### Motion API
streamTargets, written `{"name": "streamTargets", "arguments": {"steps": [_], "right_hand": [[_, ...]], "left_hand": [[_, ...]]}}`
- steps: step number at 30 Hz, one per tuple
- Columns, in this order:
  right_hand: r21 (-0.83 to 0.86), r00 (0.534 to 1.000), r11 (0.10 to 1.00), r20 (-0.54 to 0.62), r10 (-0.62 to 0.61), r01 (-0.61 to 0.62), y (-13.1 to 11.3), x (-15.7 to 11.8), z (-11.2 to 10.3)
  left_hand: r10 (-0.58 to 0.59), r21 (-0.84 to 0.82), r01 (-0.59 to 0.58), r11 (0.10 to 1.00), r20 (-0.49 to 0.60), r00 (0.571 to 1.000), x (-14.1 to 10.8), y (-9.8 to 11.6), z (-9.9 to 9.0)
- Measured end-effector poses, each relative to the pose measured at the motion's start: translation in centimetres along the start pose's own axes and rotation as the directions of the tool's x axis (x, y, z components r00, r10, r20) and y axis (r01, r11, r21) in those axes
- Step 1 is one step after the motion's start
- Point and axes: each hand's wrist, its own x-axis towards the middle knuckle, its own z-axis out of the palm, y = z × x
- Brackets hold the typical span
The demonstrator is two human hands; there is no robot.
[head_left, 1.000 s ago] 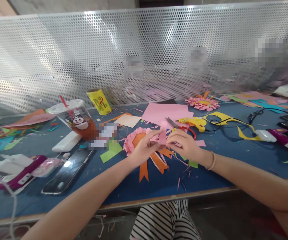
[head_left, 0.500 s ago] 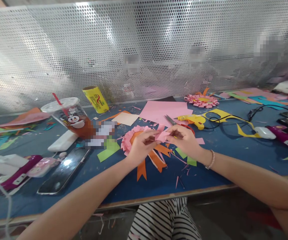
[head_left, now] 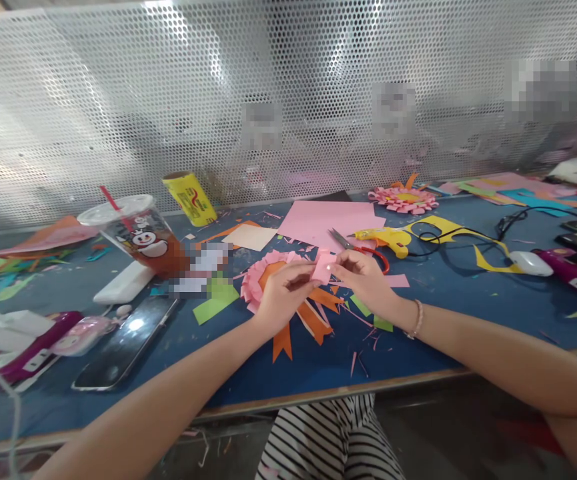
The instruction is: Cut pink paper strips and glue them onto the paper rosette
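Near the middle of the frame, the small pink paper strip (head_left: pixel 322 268) is held up above the desk (head_left: pixel 418 353), between the two hands. The left hand (head_left: pixel 284 293) has its thumb and fingers nearly together, pinching the strip's left edge; the right hand (head_left: pixel 368 280) is likewise nearly closed, with thumb and fingertips at its right edge. The strip looks bent over on itself, so the step in hand is probably shaping or creasing it. To do this well, the left pinch should steady the paper while the right fingertips line up the edges and press lightly along the bend, without crumpling it. The strip's long axis seems to run steeply, its upper end leaning towards the upper right and its lower end towards the pink rosette (head_left: pixel 251 283) at centre-left; which face is the front, I cannot tell.
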Motion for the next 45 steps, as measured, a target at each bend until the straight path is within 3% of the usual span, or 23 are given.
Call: {"name": "streamTargets", "arguments": {"steps": [8,13,20,31,45], "right_hand": [[0.024,1.0,1.0,0.005,0.016,-0.016,0.4,0.2,-0.2],[0.046,0.997,0.998,-0.077,-0.028,0.032,0.9,0.4,0.0],[0.108,0.995,0.993,0.101,0.024,-0.035,0.6,0.1,0.1],[0.145,0.996,0.986,0.041,0.073,-0.078,1.1,0.2,0.1],[0.398,0.99,0.907,0.094,0.106,-0.135,1.2,0.0,0.5]], "left_hand": [[0.025,0.104,-0.027,0.994,0.02,0.999,0.0,0.5,-0.1],[0.004,0.094,-0.005,0.996,0.015,1.0,0.0,0.4,-0.1],[0.037,0.112,-0.043,0.993,0.052,0.998,0.0,1.1,-0.1],[0.022,0.107,-0.03,0.994,0.072,0.997,0.0,1.1,0.0],[0.036,0.109,-0.046,0.993,0.092,0.995,0.0,1.3,0.2]]}}
